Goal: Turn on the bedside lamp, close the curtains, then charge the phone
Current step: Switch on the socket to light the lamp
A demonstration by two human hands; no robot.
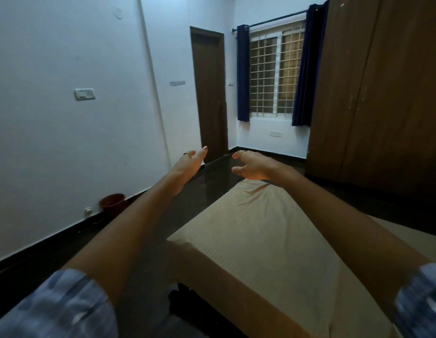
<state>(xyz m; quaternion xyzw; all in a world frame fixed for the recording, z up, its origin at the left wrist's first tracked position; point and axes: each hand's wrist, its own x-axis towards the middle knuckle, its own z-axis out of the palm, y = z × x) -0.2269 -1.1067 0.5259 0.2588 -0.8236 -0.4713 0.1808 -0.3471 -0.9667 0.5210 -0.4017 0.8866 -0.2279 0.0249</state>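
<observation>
Curtains (pixel 243 74) parted at either side of barred window (pixel 276 74), left hand (pixel 190 164) flat and spread, right hand (pixel 253 165) loosely curled, both empty above bed (pixel 248 230); no legible writing.

i count two curtains (pixel 243 74) at one window (pixel 275 69), one door (pixel 209 93), one wardrobe (pixel 382 93), one bed (pixel 260 240), one bucket (pixel 112 202), and three switch plates (pixel 84 94) on the walls.
</observation>
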